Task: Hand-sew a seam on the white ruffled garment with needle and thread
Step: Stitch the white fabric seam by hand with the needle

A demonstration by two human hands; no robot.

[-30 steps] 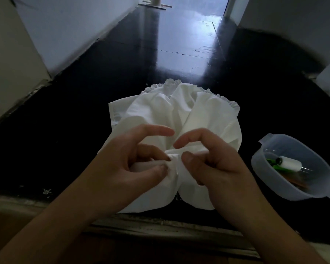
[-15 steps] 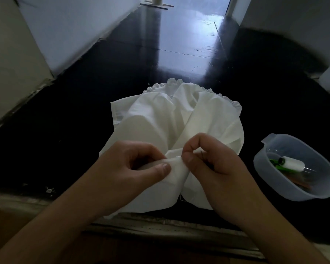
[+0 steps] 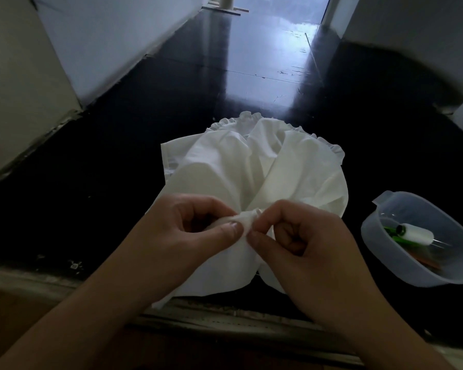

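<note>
Left hand (image 3: pixel 187 236) pinches the garment (image 3: pixel 251 177) fold taut while right hand (image 3: pixel 300 236), at 3 o'clock, pinches beside it, likely to stitch.

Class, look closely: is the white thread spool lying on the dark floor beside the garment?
No: the white thread spool lies inside the clear plastic container, right of the garment.

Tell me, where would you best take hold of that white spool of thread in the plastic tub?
Probably the white thread spool by its round middle, coming from above, since it lies on its side inside the translucent plastic tub and the walls block any sideways approach. Thumb and finger would pinch across its width.
</note>
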